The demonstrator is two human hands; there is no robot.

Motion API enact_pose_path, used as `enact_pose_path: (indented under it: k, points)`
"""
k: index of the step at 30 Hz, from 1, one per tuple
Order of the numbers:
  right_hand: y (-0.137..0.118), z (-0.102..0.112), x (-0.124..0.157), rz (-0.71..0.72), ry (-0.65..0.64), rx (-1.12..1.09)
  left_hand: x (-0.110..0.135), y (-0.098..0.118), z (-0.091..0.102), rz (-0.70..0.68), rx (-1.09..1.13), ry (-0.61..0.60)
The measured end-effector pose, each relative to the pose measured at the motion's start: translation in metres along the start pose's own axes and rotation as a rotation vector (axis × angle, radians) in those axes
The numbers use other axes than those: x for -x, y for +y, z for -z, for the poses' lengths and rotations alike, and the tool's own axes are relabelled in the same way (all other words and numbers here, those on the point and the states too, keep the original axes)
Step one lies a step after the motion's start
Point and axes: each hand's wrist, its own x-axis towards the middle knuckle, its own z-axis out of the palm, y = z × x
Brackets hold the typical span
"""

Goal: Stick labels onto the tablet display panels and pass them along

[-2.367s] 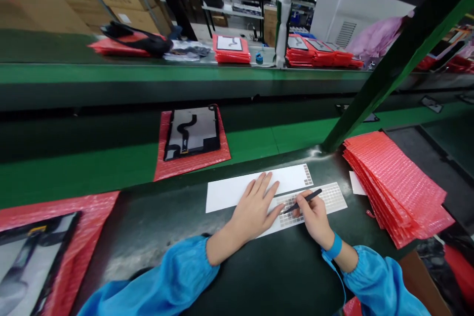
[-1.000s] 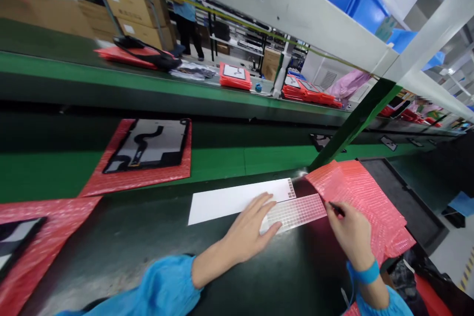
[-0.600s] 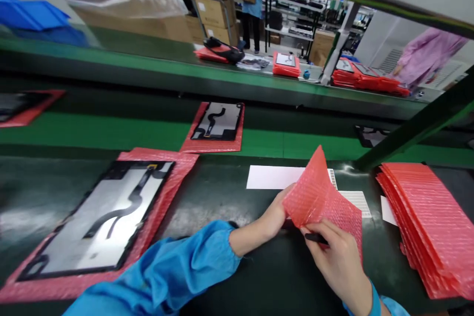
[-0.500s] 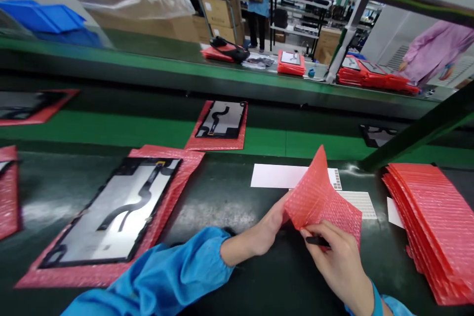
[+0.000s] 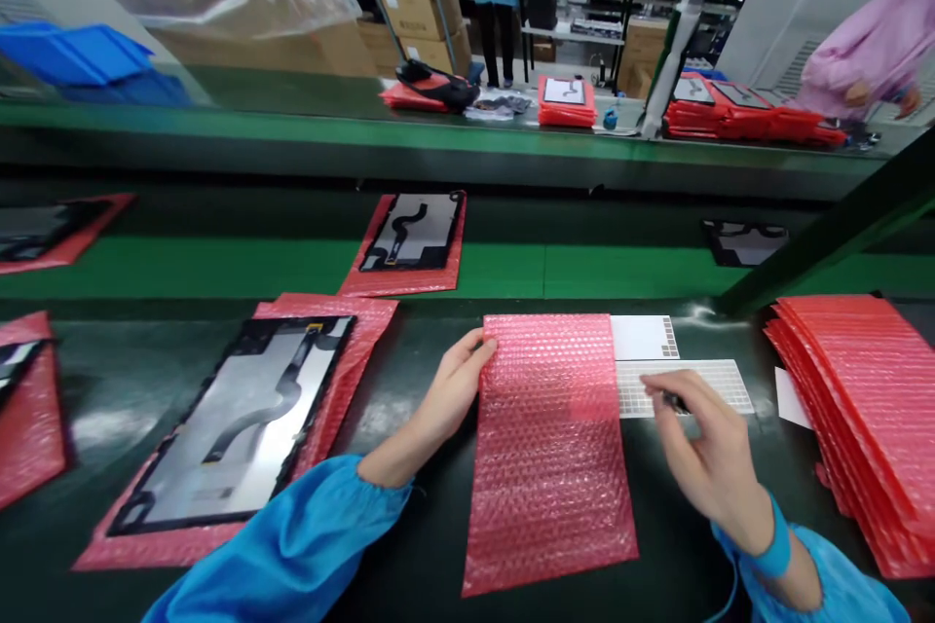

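A pink bubble-wrap sheet [image 5: 549, 448] lies flat on the dark bench in front of me. My left hand [image 5: 454, 382] pinches its upper left edge, fingers closed on it. My right hand [image 5: 707, 453] hovers at the sheet's right side, curled around black tweezers [image 5: 673, 400] whose tip rests over a white sheet of small labels [image 5: 701, 380]. A second white sheet [image 5: 643, 337] pokes out from behind the bubble wrap. To the left, a flat panel with a black flex cable [image 5: 241, 419] lies on its own pink wrap.
A stack of pink bubble-wrap sheets [image 5: 854, 399] sits at the right. Another panel on pink wrap [image 5: 413, 234] rides the green conveyor [image 5: 599, 273] beyond. A green post [image 5: 825, 234] slants up at right. Far bench holds red stacks [image 5: 745, 122]; people stand behind.
The pink sheet, held bent upright half a second ago, now lies flat on the bench. My left hand shifted to its upper left edge; my right hand moved right over the label sheet.
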Motion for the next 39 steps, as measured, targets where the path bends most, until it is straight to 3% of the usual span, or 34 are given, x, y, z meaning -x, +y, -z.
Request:
enact_pose_path:
  k: [5, 8, 11, 13, 16, 21, 25, 28, 33, 39]
  points:
    - [0.049, 0.009, -0.011, -0.124, 0.129, 0.049, -0.009, -0.009, 0.011, -0.015, -0.097, 0.013]
    - [0.071, 0.008, -0.010, -0.237, 0.190, 0.012, -0.010, -0.009, 0.012, -0.248, -0.236, 0.090]
    - [0.085, 0.001, -0.006, -0.449, 0.215, -0.121, -0.017, 0.003, 0.007, -0.513, -0.474, 0.194]
    - [0.089, -0.007, -0.002, -0.581, 0.199, -0.271, -0.028, 0.016, -0.006, -0.536, -0.584, 0.149]
    - [0.090, -0.020, 0.004, -0.654, 0.156, -0.456, -0.059, 0.035, -0.047, -0.316, -0.619, -0.068]
    - [0.091, -0.041, 0.015, -0.621, 0.099, -0.549, -0.133, 0.040, -0.159, 0.017, -0.636, -0.323]
    - [0.096, -0.050, 0.018, -0.580, 0.073, -0.547, -0.178, 0.023, -0.249, 0.184, -0.626, -0.405]
    - [0.095, -0.051, 0.017, -0.548, 0.057, -0.534, -0.199, 0.009, -0.301, 0.230, -0.627, -0.391]
    - [0.091, -0.053, 0.016, -0.459, 0.034, -0.456, -0.230, -0.004, -0.349, 0.226, -0.700, -0.279]
    - [0.094, -0.061, 0.018, -0.504, 0.019, -0.381, -0.256, -0.008, -0.360, 0.243, -0.825, -0.220]
